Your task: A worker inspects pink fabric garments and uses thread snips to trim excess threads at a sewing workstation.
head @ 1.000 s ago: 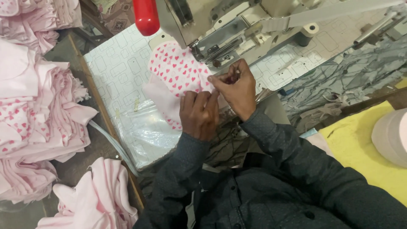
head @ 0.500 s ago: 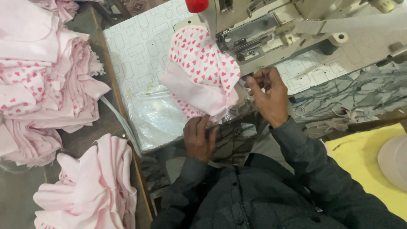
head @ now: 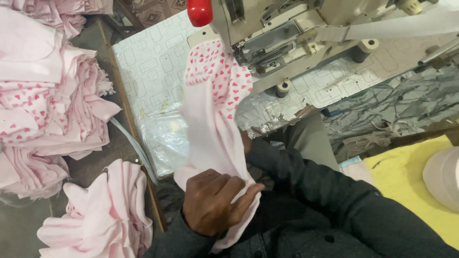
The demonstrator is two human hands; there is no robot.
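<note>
A pink garment piece (head: 215, 124), its upper part printed with red hearts, stretches from under the head of the sewing machine (head: 287, 28) down to my lap. My left hand (head: 215, 200) grips its lower plain pink end, fingers closed on the cloth. My right arm in a dark sleeve (head: 306, 177) reaches in behind the cloth. Only a sliver of my right hand (head: 245, 141) shows at the cloth's edge, so its grip is hidden.
The machine stands on a white patterned table (head: 153, 67) with a crumpled clear plastic sheet (head: 167, 138) at its front edge. Stacks of pink garments (head: 48, 95) lie at the left, another heap (head: 105, 210) lower left. A yellow cloth (head: 406, 181) and white roll (head: 442, 177) are at the right.
The cloth has been drawn out from the machine toward me. My left hand came down with its end, and my right hand slipped behind the cloth.
</note>
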